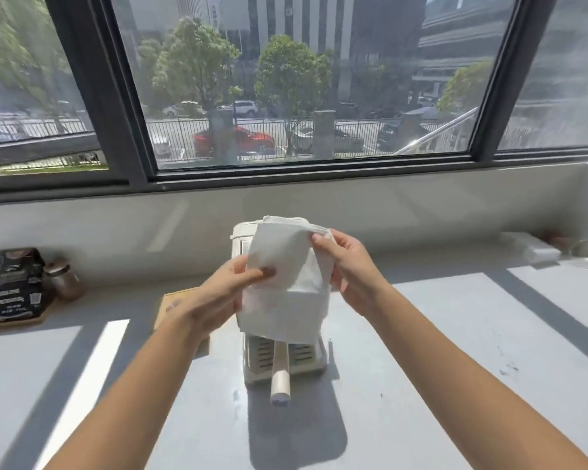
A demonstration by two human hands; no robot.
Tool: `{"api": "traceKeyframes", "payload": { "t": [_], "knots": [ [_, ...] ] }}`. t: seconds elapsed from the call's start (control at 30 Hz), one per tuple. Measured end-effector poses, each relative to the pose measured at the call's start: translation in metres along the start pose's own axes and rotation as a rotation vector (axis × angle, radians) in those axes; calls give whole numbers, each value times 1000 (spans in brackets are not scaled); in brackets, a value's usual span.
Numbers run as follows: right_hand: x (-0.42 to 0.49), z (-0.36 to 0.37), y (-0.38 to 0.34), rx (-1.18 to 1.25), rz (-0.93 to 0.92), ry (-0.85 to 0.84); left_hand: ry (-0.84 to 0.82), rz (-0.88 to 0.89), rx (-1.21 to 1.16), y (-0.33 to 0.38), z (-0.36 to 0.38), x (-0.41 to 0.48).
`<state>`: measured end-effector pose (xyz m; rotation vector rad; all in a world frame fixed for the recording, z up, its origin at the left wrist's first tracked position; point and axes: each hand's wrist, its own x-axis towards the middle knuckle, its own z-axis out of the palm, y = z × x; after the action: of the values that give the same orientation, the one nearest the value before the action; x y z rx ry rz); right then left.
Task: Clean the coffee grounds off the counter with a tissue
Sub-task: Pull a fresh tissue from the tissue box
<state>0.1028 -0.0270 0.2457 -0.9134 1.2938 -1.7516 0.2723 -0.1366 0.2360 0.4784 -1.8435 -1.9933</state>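
So in the head view both hands are up in the air over the counter [455,334] holding the tissue [286,283] between them. The left hand [218,293] has it pinched near the middle-left edge with thumb and fingers together on it, and the right hand [350,266] is clamped on the top right corner. Looks to me like the folding or bunching step, so I'd double it into a thick pad before wiping, since a single limp sheet will just smear grounds around. I can only make out a few dark specks on the counter out to the right, too small to be sure. The coffee machine [282,361] sits right under the tissue with its handle [280,381] poking toward the near side, which is the main thing to wipe around. Far left there's a dark coffee bag [16,283] and a small jar [63,278] just beside it, well out of the way.
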Motion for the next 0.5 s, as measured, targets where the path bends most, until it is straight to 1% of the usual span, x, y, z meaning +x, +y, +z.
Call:
{"api": "traceKeyframes", "payload": {
  "t": [0.07, 0.17, 0.23, 0.33, 0.4, 0.5],
  "knots": [
    [-21, -37, -3, -20, 52, 60, -57, -36, 60, -17, 46, 4],
    [-57, -96, -1, -19, 160, 96, -9, 20, 128, -42, 111, 13],
    [-84, -135, 3, -66, 227, 40, 16, 36, 133, -57, 145, 24],
    [-120, -185, 12, -158, 304, -54, -60, 13, 125, -77, 193, 43],
    [-136, -214, 21, -176, 339, -8, -119, 5, 110, -94, 224, 55],
    [-151, -259, 31, -107, 362, 109, -116, -98, 85, -122, 256, 73]
  ]
}}
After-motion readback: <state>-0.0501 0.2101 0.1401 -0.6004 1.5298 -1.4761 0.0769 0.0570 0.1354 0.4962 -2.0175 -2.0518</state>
